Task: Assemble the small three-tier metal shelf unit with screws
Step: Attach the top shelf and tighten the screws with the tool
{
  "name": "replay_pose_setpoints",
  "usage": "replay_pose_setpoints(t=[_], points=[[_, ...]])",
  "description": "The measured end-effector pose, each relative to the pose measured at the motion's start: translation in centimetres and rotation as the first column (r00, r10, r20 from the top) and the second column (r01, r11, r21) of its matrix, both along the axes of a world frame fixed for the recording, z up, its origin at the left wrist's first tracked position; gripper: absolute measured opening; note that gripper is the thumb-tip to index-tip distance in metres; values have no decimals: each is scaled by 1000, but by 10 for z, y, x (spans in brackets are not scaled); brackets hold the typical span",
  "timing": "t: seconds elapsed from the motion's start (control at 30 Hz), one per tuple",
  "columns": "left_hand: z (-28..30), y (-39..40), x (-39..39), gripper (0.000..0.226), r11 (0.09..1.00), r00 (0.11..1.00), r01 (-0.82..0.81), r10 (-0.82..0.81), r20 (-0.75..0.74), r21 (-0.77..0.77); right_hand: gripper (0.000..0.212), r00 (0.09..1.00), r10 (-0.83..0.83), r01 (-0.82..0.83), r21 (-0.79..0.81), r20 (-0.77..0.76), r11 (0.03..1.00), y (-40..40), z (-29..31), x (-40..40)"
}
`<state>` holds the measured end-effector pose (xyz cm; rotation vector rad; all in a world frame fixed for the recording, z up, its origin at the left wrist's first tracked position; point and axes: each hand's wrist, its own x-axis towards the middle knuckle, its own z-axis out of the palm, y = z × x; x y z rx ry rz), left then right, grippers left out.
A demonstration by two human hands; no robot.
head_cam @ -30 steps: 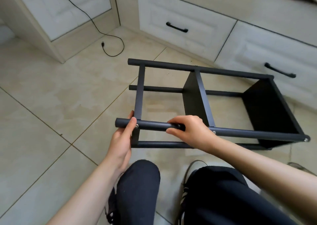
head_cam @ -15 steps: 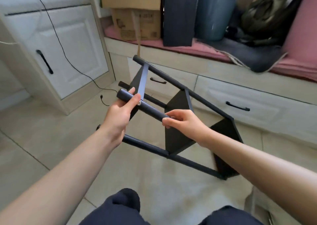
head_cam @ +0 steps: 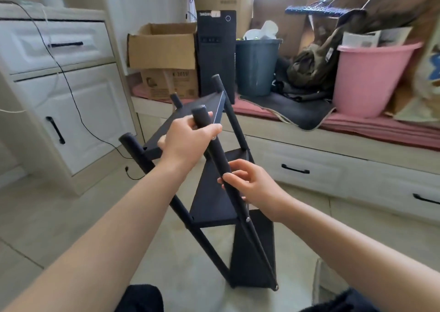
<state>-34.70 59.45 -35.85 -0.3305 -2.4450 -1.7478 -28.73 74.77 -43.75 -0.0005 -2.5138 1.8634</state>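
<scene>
The shelf unit [head_cam: 214,199] is held tilted over the tiled floor [head_cam: 47,216], its top leaning toward the person, with what looks like the lower near corner touching the tiles. All three black panels sit between the four posts. The left hand [head_cam: 185,142] has its fingers curled round the near post [head_cam: 219,159] close to its capped top. Lower on the same post, the right hand [head_cam: 250,180] pinches it between thumb and fingertips.

Judged from the pose, the step in hand is standing the frame upright. To do it well, the person should pivot on the low corner, keep both hands on the one post, and lower the remaining feet together — a dropped corner could strain the screw joints. Two screw heads [head_cam: 247,219] show on the near post; the others cannot be checked from here.

Left to right, the room holds a white cabinet [head_cam: 59,97] with a black cable [head_cam: 71,92] trailing down its front, a cardboard box [head_cam: 164,47], a black computer tower [head_cam: 215,54], a dark bin [head_cam: 257,66] and a pink bucket [head_cam: 369,78] — all but the cabinet and cable resting on a window bench [head_cam: 333,145] with drawers.
</scene>
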Motion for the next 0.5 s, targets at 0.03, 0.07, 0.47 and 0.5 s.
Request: replay_pose_setpoints(t=[0.03, 0.07, 0.47, 0.5], points=[[0, 6, 7, 26, 998, 997, -49, 47, -62, -34, 19, 1000, -11, 10, -36, -16, 999, -1, -3, 6], [0, 10, 14, 21, 993, 989, -95, 86, -123, -68, 17, 999, -22, 20, -71, -32, 997, -2, -6, 11], [-19, 42, 43, 43, 921, 893, -91, -93, -441, -380, 23, 998, 23, 1, -336, 67, 942, 23, -25, 34], [-20, 42, 45, 46, 917, 904, -98, -81, -420, -388, 23, 997, 10, 18, -341, 79, 940, 19, -29, 32]])
